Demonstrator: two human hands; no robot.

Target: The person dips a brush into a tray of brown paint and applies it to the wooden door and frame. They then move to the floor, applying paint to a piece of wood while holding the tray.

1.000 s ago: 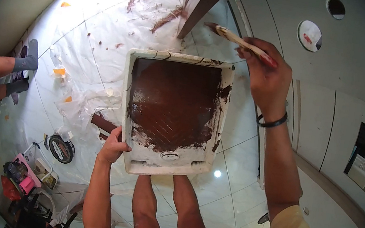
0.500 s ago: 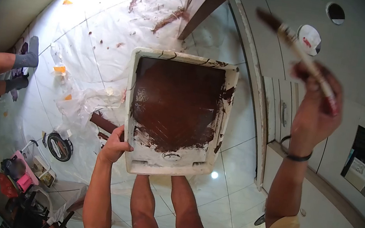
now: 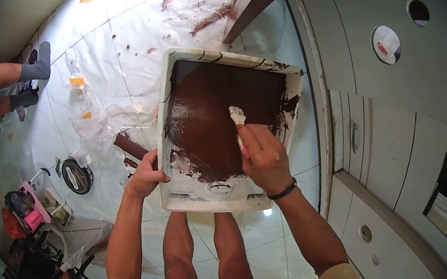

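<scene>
My hands: left hand (image 3: 147, 175) gripping the paint tray (image 3: 209, 195) rim, right hand (image 3: 264, 158) closed on the paintbrush (image 3: 238, 121), bristles in brown paint (image 3: 209, 120).

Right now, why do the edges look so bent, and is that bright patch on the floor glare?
Head view: a fisheye lens bows the cabinet lines and blackens the corners; daylight washes out the plastic-covered floor at top; the paint tray and right hand are sharp.
</scene>
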